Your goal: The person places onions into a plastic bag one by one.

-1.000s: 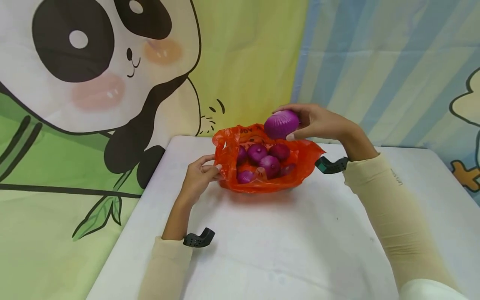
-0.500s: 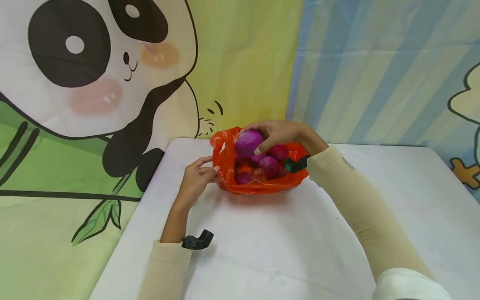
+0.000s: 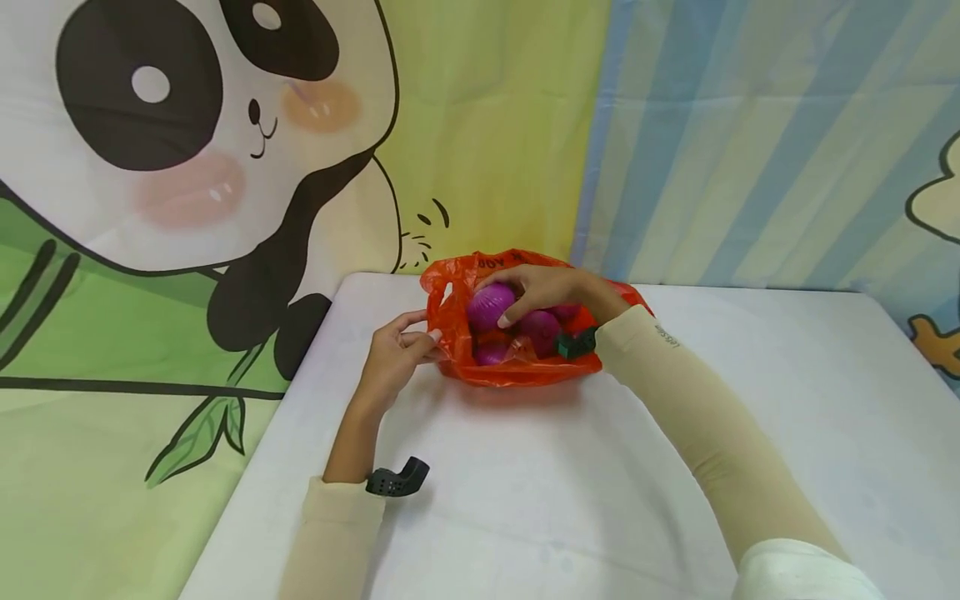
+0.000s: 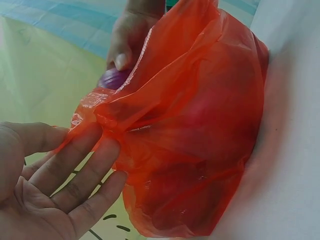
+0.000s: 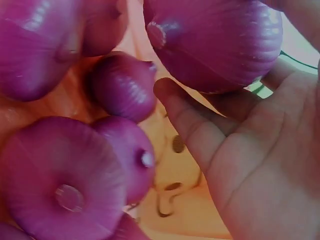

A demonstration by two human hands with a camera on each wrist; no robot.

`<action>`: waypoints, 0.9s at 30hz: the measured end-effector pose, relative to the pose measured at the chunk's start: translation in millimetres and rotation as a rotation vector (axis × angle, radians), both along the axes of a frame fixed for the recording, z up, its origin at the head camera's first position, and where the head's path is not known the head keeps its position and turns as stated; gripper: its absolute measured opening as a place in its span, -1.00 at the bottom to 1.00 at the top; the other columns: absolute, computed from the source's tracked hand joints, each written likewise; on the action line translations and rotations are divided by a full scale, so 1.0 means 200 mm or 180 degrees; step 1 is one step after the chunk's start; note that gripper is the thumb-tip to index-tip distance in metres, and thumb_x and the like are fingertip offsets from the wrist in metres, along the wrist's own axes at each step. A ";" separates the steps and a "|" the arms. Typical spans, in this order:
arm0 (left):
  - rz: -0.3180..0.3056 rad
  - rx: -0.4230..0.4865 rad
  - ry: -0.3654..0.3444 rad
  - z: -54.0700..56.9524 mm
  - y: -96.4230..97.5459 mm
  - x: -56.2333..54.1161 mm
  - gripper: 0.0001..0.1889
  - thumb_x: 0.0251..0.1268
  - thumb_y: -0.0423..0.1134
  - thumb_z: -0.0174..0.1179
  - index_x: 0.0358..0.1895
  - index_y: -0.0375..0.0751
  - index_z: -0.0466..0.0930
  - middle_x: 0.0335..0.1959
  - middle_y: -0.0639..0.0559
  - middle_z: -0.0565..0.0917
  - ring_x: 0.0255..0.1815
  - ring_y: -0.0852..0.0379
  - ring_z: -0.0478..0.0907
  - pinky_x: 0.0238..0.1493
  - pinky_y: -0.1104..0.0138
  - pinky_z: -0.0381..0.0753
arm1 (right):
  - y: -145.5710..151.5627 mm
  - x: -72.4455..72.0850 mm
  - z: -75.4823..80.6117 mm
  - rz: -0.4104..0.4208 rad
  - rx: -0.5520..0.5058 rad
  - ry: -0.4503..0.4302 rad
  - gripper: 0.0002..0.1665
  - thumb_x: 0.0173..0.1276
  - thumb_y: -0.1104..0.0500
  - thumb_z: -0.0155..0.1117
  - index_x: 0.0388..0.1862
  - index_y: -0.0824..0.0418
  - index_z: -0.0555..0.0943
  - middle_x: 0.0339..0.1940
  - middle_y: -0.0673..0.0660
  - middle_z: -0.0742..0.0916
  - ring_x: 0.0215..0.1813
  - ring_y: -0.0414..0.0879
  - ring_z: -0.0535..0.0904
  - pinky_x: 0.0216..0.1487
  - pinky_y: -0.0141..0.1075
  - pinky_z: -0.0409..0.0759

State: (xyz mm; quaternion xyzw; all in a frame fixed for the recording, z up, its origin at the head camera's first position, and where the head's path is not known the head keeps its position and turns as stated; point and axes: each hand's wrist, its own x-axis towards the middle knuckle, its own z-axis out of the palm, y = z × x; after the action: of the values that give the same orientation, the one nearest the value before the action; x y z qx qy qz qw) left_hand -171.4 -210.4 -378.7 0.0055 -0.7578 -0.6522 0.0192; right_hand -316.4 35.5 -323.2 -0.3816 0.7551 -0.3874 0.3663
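Note:
An orange-red plastic bag (image 3: 517, 377) lies on the table with its mouth open upward, several purple onions (image 3: 538, 332) inside. At its left side my left hand (image 3: 397, 346) pinches the bag's edge between thumb and index finger; the other fingers lie along the film in the left wrist view. My right hand (image 3: 551, 287) is in the bag's mouth, gripping an onion (image 3: 489, 307) near the left inner wall. In the right wrist view this onion (image 5: 215, 45) sits between the thumb and fingers, above the other onions (image 5: 65, 175). Part of the bag's right side is hidden by my right forearm.
The white table (image 3: 510, 492) extends in front of the bag and to both sides. Right behind the table's back edge hangs a printed cloth backdrop (image 3: 495, 125) with a panda on it. A black wrist device (image 3: 397, 478) sits on my left wrist.
My right hand has carried the onion left and down, from above the bag's far rim into its mouth. My left hand stays on the bag's edge.

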 end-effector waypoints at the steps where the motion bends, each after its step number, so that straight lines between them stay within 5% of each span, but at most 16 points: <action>1: 0.0002 0.0000 -0.0003 0.00 0.00 0.00 -0.56 0.38 -0.19 0.20 0.28 -0.18 0.43 -0.26 -0.14 0.75 -0.23 -0.03 0.73 0.19 0.11 0.49 | 0.00 0.00 -0.02 -0.0028 0.0016 0.0021 -0.25 0.20 0.12 0.45 0.36 0.06 0.39 0.24 0.16 0.49 0.22 0.09 0.45 0.15 0.02 0.54; 11: -0.0026 0.0054 0.0040 0.00 0.01 0.00 -0.57 0.38 -0.24 0.18 0.27 -0.22 0.43 -0.27 -0.18 0.74 -0.20 -0.16 0.71 0.16 0.13 0.52 | 0.01 0.01 -0.10 -0.0182 -0.0015 0.0348 -0.10 0.23 0.12 0.42 0.49 0.15 0.23 0.45 0.22 0.32 0.44 0.19 0.19 0.31 0.04 0.37; 21: -0.0016 0.0062 0.0089 0.01 0.01 0.01 -0.56 0.38 -0.25 0.19 0.27 -0.24 0.43 -0.25 -0.19 0.73 -0.24 -0.08 0.73 0.07 0.20 0.58 | 0.05 0.04 -0.07 -0.0179 -0.0115 0.0494 -0.19 0.28 0.08 0.37 0.48 0.07 0.30 0.43 0.14 0.35 0.44 0.17 0.22 0.37 0.09 0.26; 27: -0.0004 0.0056 0.0102 0.00 0.01 0.01 -0.57 0.37 -0.25 0.19 0.26 -0.23 0.44 -0.26 -0.18 0.73 -0.26 -0.06 0.73 0.02 0.25 0.61 | 0.08 0.07 -0.03 -0.0199 -0.0163 0.0877 -0.33 0.35 0.06 0.29 0.43 0.04 0.37 0.38 0.10 0.43 0.40 0.12 0.27 0.34 0.13 0.28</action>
State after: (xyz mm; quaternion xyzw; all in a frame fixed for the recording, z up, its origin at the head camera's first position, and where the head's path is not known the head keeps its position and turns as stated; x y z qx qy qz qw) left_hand -169.8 -208.4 -377.9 -0.0052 -0.7516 -0.6589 0.0310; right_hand -302.3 52.1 -329.5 -0.4167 0.7996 -0.3617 0.2371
